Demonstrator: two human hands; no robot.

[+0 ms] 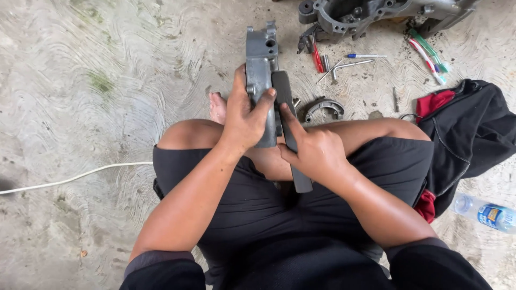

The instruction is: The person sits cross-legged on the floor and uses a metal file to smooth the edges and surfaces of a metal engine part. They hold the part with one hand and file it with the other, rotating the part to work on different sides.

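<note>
The work looks midway, judging by the parts lying loose on the floor: the left hand (pixel 244 115) clasps one grey cast-metal engine block (pixel 261 70) upright over the knees, the right hand (pixel 316 153) closes around one long dark flat file (pixel 289 126) laid against its side; one curved brake shoe (pixel 323 107), one clear plastic bottle (pixel 486 213) lie nearby

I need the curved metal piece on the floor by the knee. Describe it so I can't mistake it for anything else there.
Start at the big grey engine casing at the top of the view, then come down past the scattered hand tools on the concrete. Just beyond the person's right knee lies the curved metal piece. It is the only half-moon-shaped part; its neighbours are straight and thin.
</note>
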